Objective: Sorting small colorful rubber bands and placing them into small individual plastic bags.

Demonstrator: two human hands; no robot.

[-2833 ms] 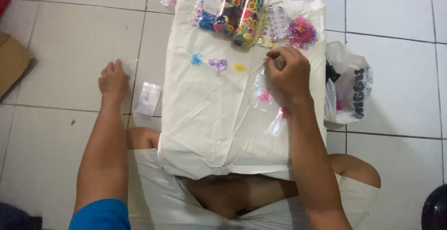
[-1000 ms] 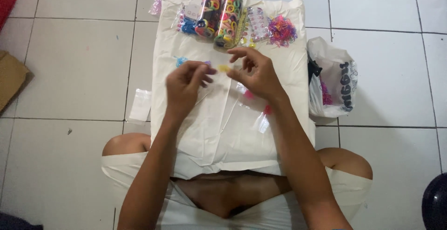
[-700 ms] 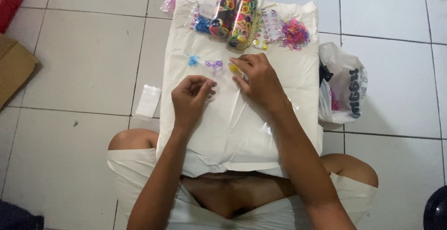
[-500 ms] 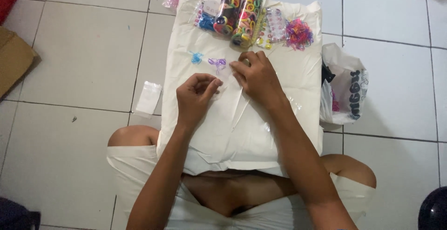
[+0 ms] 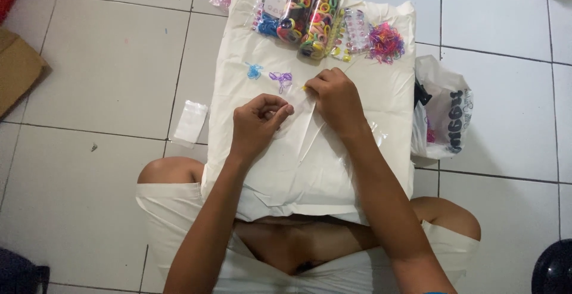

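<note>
I sit on a tiled floor with a cream cloth (image 5: pixel 310 163) spread over my lap. My left hand (image 5: pixel 257 126) pinches the edge of a small clear plastic bag (image 5: pixel 296 100) at the cloth's middle. My right hand (image 5: pixel 336 98) meets the bag's other side, its fingertips closed on a small bunch of yellow rubber bands (image 5: pixel 304 88), mostly hidden. Just left of them lie a purple bunch (image 5: pixel 280 79) and a blue bunch (image 5: pixel 254 71).
At the cloth's far end lie two clear bottles of colourful hair ties (image 5: pixel 310 11), a packet of blue bands (image 5: pixel 268 25), a bead card (image 5: pixel 356 29) and a heap of mixed bands (image 5: pixel 386 42). A white plastic bag (image 5: pixel 447 112) sits right, a clear bag (image 5: pixel 190 122) and cardboard (image 5: pixel 15 70) left.
My left hand came in from the floor at the left to the cloth's middle with a clear bag. My right hand moved left from the pink packets onto the yellow bands.
</note>
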